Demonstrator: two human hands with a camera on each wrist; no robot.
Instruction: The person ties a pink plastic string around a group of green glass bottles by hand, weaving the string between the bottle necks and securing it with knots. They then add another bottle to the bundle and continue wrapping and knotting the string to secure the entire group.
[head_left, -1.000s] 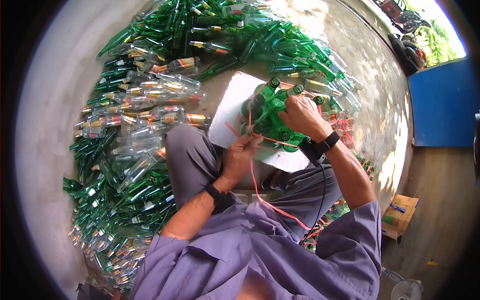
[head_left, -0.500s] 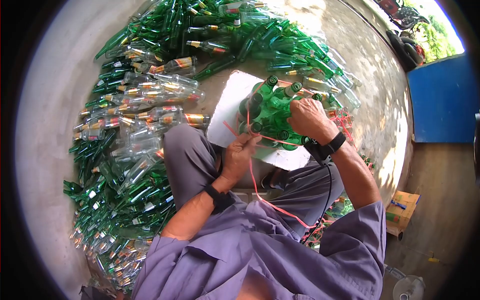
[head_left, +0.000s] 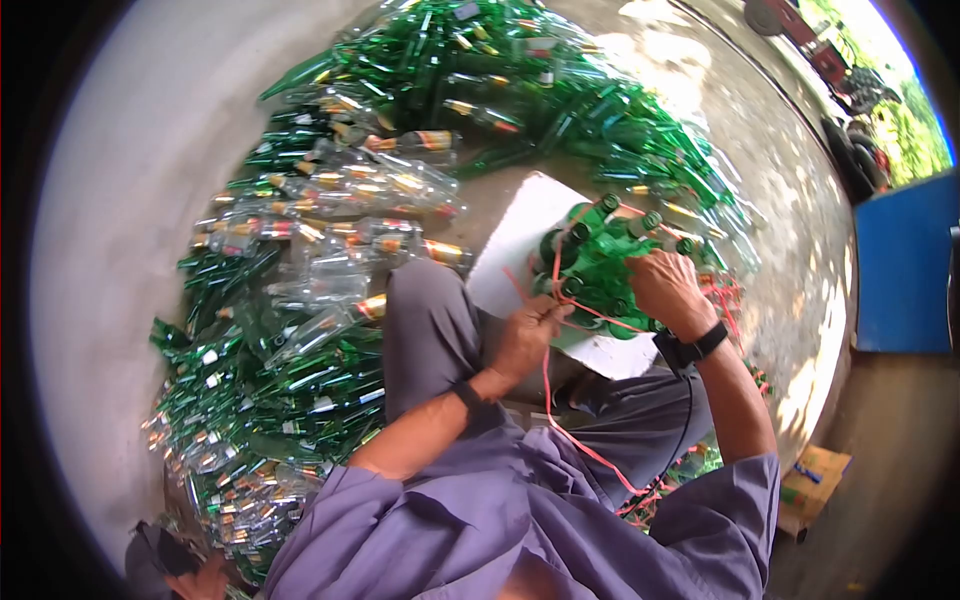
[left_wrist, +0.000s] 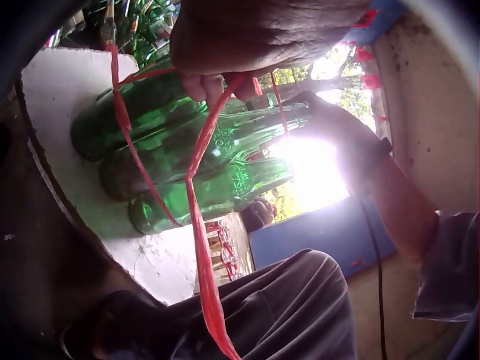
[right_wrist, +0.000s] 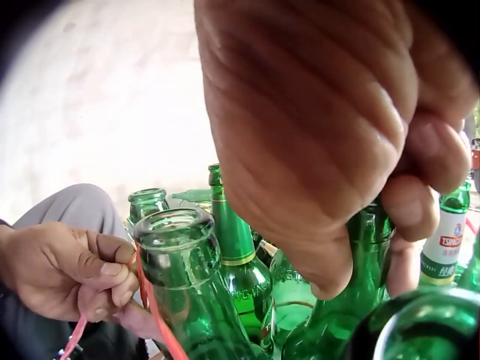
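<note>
Sunlit floor (head_left: 775,180) curves down the frame's right, loose bottles (head_left: 345,190) heaped across the upper left! Right of centre, here's the white slab (head_left: 512,222), my cluster of green bottles (head_left: 606,255) standing on it. Hands apart: my right hand (head_left: 670,292) grips one bottle neck (right_wrist: 367,244), my left hand (head_left: 528,338) pinches red strap (left_wrist: 201,240) beside the cluster.

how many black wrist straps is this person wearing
2: the left strap, by the left hand pinching red string, and the right strap, by the right hand gripping a green bottle by its neck.
</note>
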